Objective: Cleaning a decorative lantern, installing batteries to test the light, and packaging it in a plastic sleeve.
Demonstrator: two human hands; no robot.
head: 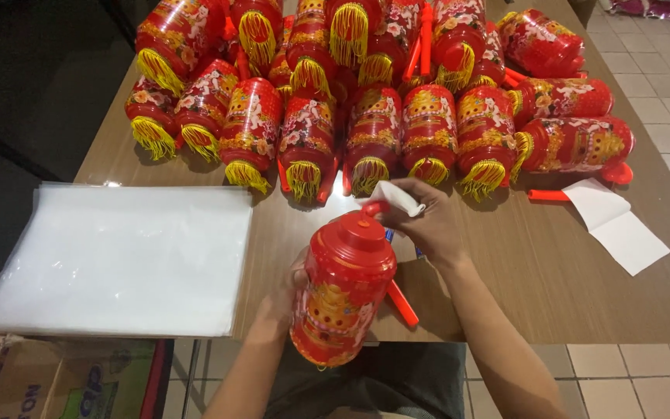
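Left hand point(284, 299) gripping red lantern point(343, 291) from behind; right hand point(424, 225) pinching white slip point(398, 198) at its cap; more lanterns point(374, 116) piled beyond.

lantern: red plastic toy lantern point(340, 299) with gold pictures, tilted, red cap on top, held above the table edge
paper: small white slip point(398, 197), bent, touching the cap's knob

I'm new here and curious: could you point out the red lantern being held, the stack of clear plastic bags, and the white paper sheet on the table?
red lantern point(341, 299), head view, patterned body.
clear plastic bags point(118, 256), head view, middle of stack.
white paper sheet point(618, 225), head view, centre fold.
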